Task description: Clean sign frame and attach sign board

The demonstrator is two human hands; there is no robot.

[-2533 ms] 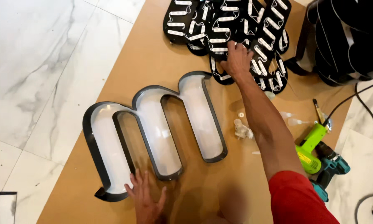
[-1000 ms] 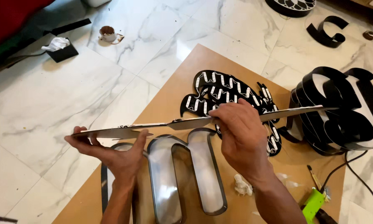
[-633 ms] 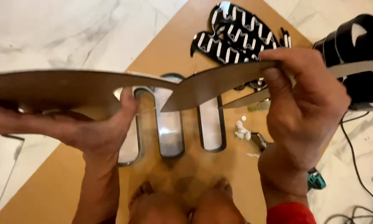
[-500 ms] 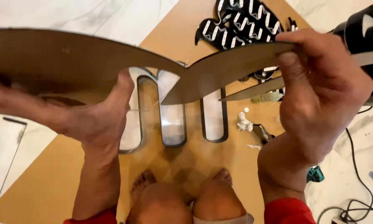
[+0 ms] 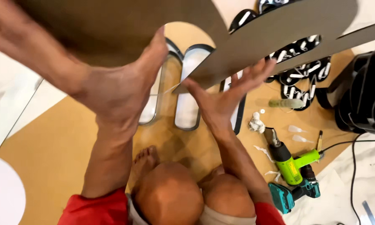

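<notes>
The person crouches over a brown board (image 5: pixel 41 158) on the marble floor, lifting a big flat letter-shaped panel (image 5: pixel 279 29) up close under the camera. The left hand (image 5: pixel 121 91) grips the panel's left lobe, thumb up along its edge, fingers hidden behind it. The right hand (image 5: pixel 225 98) is spread open, palm and fingertips pressed against the underside of the panel's middle arm, not curled round it. Below, a channel letter shell (image 5: pixel 187 91) lies near the middle of the board. Toward the board's right edge rest a green heat gun (image 5: pixel 293 160) and a teal drill (image 5: pixel 293 193).
</notes>
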